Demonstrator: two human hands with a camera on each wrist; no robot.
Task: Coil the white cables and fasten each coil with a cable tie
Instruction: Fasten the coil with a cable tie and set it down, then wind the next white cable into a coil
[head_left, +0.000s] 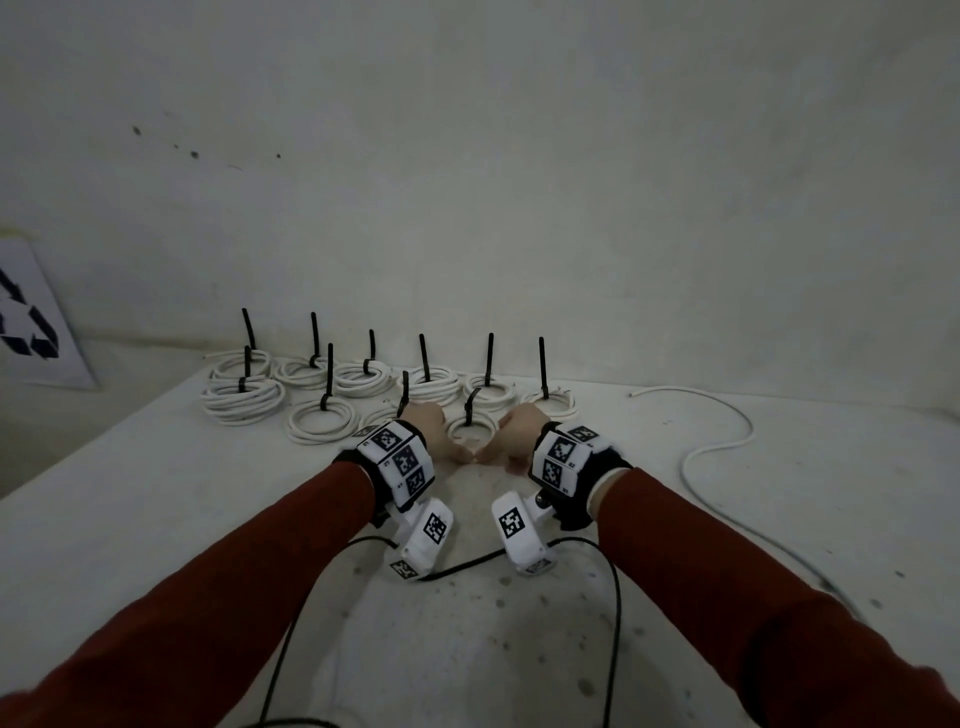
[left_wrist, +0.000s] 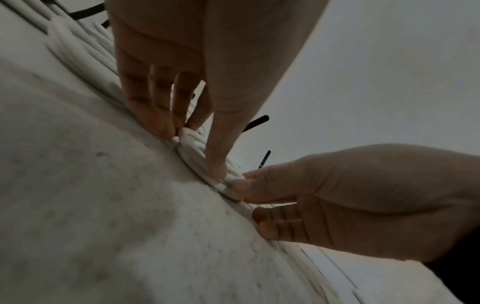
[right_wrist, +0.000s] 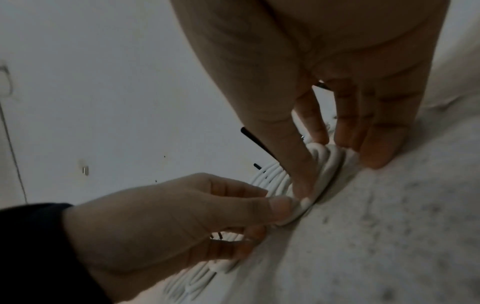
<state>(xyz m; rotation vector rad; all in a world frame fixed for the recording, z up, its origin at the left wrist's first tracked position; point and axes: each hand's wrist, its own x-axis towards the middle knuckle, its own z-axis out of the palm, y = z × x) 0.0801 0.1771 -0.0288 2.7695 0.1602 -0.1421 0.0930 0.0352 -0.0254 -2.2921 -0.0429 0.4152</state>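
Note:
A small white cable coil (head_left: 470, 430) lies flat on the table, with a black cable tie (head_left: 470, 408) standing up from its far side. My left hand (head_left: 447, 441) pinches the coil's left rim, thumb on the inside and fingers on the outside. In the left wrist view the left hand (left_wrist: 192, 150) presses down on the coil (left_wrist: 193, 147). My right hand (head_left: 498, 447) pinches the right rim in the same way. The right wrist view shows the right hand (right_wrist: 337, 174) on the coil (right_wrist: 330, 162). A loose white cable (head_left: 717, 447) snakes across the table to the right.
Several tied coils (head_left: 322, 421) with upright black ties lie in rows behind and left of my hands. A recycling sign (head_left: 31, 322) leans at the far left. Black camera wires (head_left: 613, 597) trail over the speckled table (head_left: 208, 519) near me. A wall rises behind.

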